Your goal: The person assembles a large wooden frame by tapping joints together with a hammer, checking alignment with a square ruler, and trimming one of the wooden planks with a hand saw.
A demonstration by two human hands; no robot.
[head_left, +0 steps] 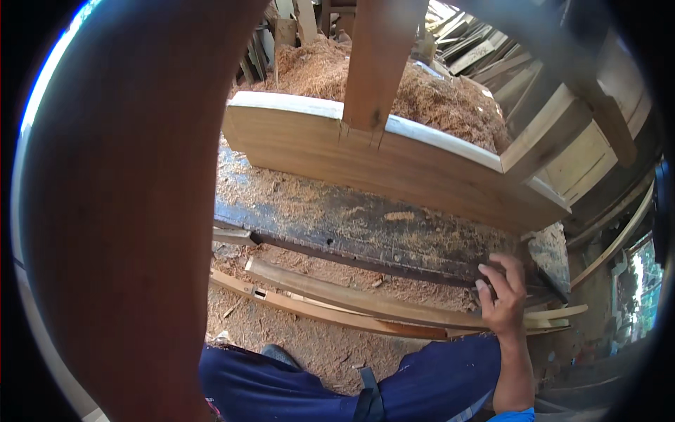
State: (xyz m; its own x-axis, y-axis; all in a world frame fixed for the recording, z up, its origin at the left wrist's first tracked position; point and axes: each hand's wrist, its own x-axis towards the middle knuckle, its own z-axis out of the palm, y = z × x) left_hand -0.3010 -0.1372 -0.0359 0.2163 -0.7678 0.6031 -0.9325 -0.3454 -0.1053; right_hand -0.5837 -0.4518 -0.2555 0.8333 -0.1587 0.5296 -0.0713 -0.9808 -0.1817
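Note:
My right hand (pixel 505 299) hovers by the near edge of the dark workbench (pixel 365 239). Its fingers are loosely bent and apart, with nothing in them. A large, blurred brown form, apparently my raised left forearm (pixel 126 211), fills the left of the head view very close up; the left hand itself is out of sight. Across the bench stands a wooden frame, its wide board (pixel 295 137) on edge. A broad wooden post (pixel 376 63) meets that board's upper edge at a joint. Another wooden member (pixel 555 126) joins at the right end.
Sawdust and shavings cover the bench top, with a big shavings heap (pixel 316 67) behind. Long curved wooden strips (pixel 337 292) lie between the bench and my legs (pixel 436 376). Stacked boards (pixel 478 53) stand at the back right. A dark bar-like tool (pixel 552 281) lies near the bench's right end.

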